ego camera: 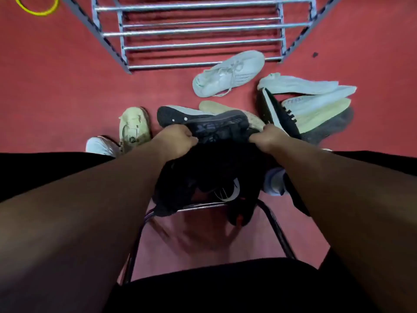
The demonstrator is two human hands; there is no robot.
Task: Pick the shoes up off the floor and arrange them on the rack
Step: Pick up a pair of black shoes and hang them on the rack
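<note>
Closest in is the black seat of a chair point(214, 285), and its thin metal frame point(277, 227) runs forward over the red floor point(56, 98). Both bare forearms reach out from here. The left hand point(178, 138) has its fingers curled tight on the left end of a bundle of black shoes point(209, 172), and the right hand point(268, 136) has its fingers clamped on the right end. The bundle hangs between the hands, above the floor and over the front of the chair frame, with one dark sole turned up; how many shoes are in it cannot be told. Under the right forearm sits a pale lilac shoe point(275, 179). Left of the hands lie a white shoe point(101, 145) and a worn cream shoe point(135, 127), close together. Just past the hands is a black-soled shoe point(178, 115), and to the right a black-and-white shoe point(279, 109) leans against a heap of pale shoes point(316, 98). Farther on, a white sneaker point(228, 75) lies on its side, its toe at the lowest front rail of the metal rack point(203, 30). A yellow hoop point(36, 7) lies in the far left corner.
</note>
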